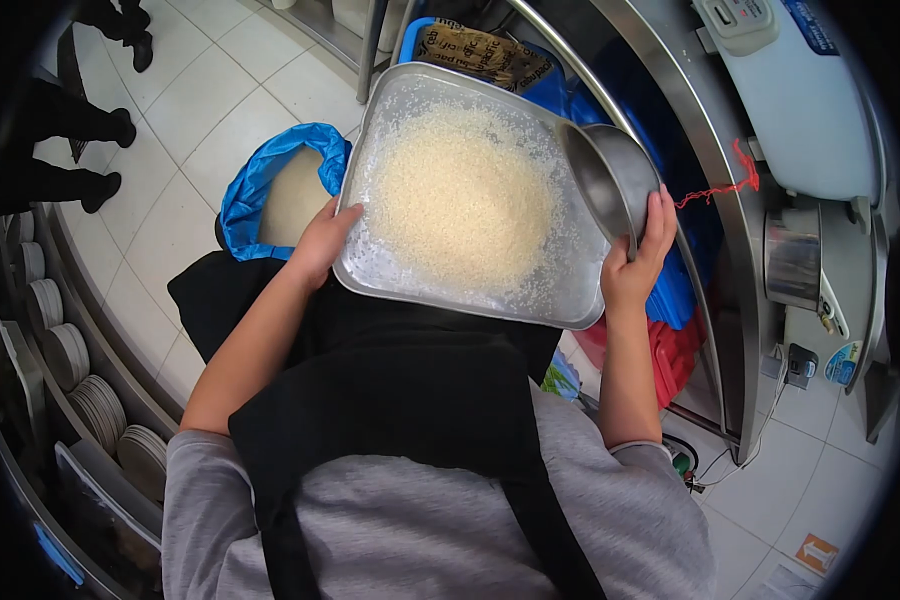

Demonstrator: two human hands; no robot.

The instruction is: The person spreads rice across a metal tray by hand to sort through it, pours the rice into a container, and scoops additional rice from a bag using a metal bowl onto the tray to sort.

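A shallow metal tray point(370, 270) lies in front of my body, with a mound of white rice grains point(465, 190) spread across it. My left hand point(325, 242) is closed on the tray's left edge, thumb over the rim. At the right side of the tray a metal bowl point(600, 180) stands tilted, and my right hand point(642, 250) grips its rim close to the tray's right edge. What bears the tray's weight is hidden. Left of the tray stands an open container lined with a blue plastic bag point(245, 190), with more rice point(295, 195) inside.
Stacked plates point(98, 405) fill shelves at the left. A metal counter point(705, 130) curves along the right, with a metal pot point(793, 262) and red string point(740, 180). Blue and red crates point(675, 360) sit below it. Other people's dark shoes point(120, 128) are at upper left.
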